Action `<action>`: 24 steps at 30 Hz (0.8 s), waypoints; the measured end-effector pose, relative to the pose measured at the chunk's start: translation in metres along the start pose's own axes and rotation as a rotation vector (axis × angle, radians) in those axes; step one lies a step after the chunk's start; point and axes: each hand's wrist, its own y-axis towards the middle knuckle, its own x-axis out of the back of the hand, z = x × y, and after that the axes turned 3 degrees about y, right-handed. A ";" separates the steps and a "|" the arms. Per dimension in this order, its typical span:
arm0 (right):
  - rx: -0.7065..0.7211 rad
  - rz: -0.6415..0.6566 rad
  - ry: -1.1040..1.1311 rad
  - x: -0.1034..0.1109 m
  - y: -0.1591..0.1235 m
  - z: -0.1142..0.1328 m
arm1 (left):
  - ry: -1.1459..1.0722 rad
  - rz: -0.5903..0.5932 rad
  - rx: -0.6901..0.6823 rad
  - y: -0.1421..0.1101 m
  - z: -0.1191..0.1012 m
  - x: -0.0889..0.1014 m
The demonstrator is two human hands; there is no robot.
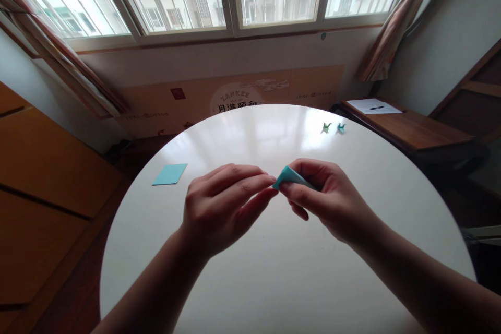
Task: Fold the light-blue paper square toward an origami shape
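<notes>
A folded piece of teal paper is held above the table, its narrow end pointing left. My right hand is closed around it, thumb on the near side and the index finger behind. From the left, my left hand pinches the paper's left tip between thumb and fingertips. Part of the paper is hidden inside my right palm. On the table, left of my left hand, lies a flat square of light-blue paper.
Two small folded paper cranes, a green one and a blue one, stand at the far right of the round white table. Behind it on the right, a wooden desk bears a white sheet with a dark pen.
</notes>
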 end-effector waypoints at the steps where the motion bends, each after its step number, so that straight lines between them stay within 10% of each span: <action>1: -0.002 0.000 0.005 0.000 0.000 0.000 | 0.002 -0.002 -0.003 0.000 0.000 0.000; 24: -0.014 0.008 0.087 -0.001 0.001 -0.004 | 0.056 -0.023 -0.039 0.001 -0.002 -0.002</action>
